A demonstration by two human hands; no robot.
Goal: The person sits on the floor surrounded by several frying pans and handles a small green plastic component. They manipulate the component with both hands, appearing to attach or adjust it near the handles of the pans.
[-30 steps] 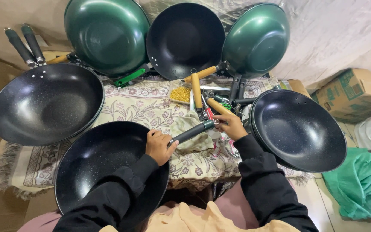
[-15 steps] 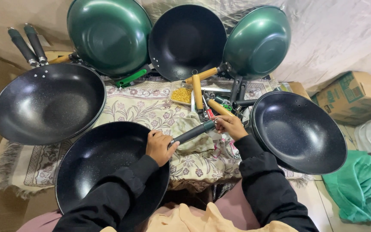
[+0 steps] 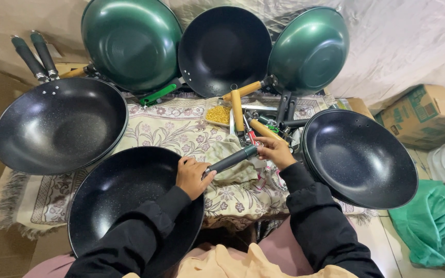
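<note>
Steadying the black speckled non-stick wok (image 3: 130, 206) at its rim, the left hand (image 3: 194, 176) braces; the right hand (image 3: 274, 152) pinches closed on the dark grey handle (image 3: 231, 160) end, best kept square to the joint.

Left hand (image 3: 194, 176) on black wok (image 3: 130, 206) rim, right hand (image 3: 274, 152) around its dark handle (image 3: 231, 160) end.

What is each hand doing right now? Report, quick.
Left hand: closed on the wok rim where the grey handle joins.
Right hand: closed on the handle's far end.
</note>
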